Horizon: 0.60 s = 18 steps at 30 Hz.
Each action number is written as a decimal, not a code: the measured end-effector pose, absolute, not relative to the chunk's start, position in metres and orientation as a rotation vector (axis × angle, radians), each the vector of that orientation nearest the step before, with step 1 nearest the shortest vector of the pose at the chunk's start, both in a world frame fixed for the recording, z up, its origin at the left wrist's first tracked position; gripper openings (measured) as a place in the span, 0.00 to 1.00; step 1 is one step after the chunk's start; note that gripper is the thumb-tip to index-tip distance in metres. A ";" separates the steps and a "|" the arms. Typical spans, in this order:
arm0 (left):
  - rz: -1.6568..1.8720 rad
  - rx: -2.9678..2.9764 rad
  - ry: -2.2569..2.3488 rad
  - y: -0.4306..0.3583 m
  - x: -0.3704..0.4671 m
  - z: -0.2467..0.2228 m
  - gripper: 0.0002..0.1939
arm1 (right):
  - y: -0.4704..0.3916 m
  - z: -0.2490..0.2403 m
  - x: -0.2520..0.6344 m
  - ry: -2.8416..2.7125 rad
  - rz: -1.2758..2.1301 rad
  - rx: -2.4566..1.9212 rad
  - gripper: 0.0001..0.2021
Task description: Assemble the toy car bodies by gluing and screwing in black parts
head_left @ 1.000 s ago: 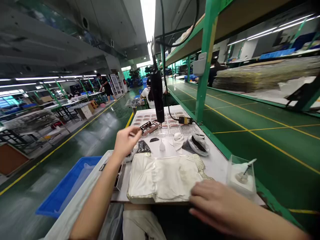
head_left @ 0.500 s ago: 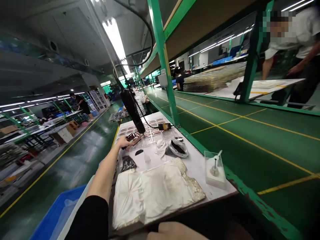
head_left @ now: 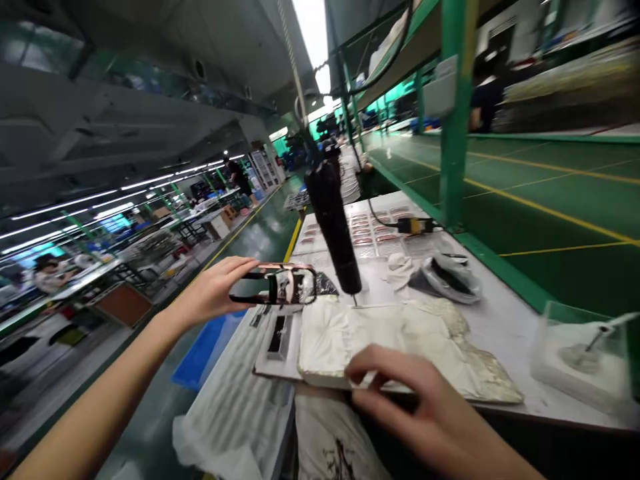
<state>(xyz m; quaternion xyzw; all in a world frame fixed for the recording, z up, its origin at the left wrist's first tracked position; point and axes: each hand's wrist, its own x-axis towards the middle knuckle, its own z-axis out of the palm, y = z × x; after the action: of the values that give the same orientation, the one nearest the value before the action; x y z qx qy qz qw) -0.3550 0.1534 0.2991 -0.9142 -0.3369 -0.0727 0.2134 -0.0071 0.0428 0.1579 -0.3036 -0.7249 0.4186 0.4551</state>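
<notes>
My left hand (head_left: 219,288) is closed on one end of a black and copper-coloured frame-like part (head_left: 285,285), held in the air left of the white cloth-covered pad (head_left: 380,333). My right hand (head_left: 420,400) is empty over the pad's near edge, its fingers curled, with a gap between thumb and forefinger. A black electric screwdriver (head_left: 336,233) hangs bit down above the pad's far edge, between the two hands and apart from both.
Clear trays of copper-coloured parts (head_left: 367,230) lie farther back. To the right are an opened plastic bag (head_left: 447,283) with black pieces and a clear box (head_left: 580,360). A green post (head_left: 454,153) rises at the table's right edge. A blue bin (head_left: 205,353) stands at left.
My left hand has lifted the frame from near the trays and brought it closer. My right hand has risen into view over the pad's edge. The camera view has swung left.
</notes>
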 end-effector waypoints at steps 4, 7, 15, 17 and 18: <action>-0.034 -2.668 -0.710 0.093 -0.331 0.295 0.37 | 0.071 0.139 -0.024 -1.360 1.560 -0.761 0.29; 0.109 -2.848 -0.554 0.074 -0.296 0.283 0.35 | 0.066 0.116 -0.027 -1.254 1.991 -0.424 0.34; 0.142 -3.211 -0.335 0.101 -0.210 0.256 0.41 | -0.028 0.049 0.035 -1.018 1.926 -0.495 0.41; 0.146 -3.204 -0.727 0.144 -0.203 0.251 0.37 | -0.044 0.045 0.048 -0.899 1.815 -0.623 0.41; 0.211 -3.163 -0.979 0.171 -0.199 0.246 0.28 | -0.048 0.047 0.052 -0.853 1.775 -0.668 0.40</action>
<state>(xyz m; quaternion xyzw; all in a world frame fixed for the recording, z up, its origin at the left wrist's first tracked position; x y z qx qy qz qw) -0.1990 0.1710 0.2457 -0.9497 -0.2939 0.0634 -0.0879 0.0523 -0.0477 0.0473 -0.2770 -0.3536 0.7359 0.5066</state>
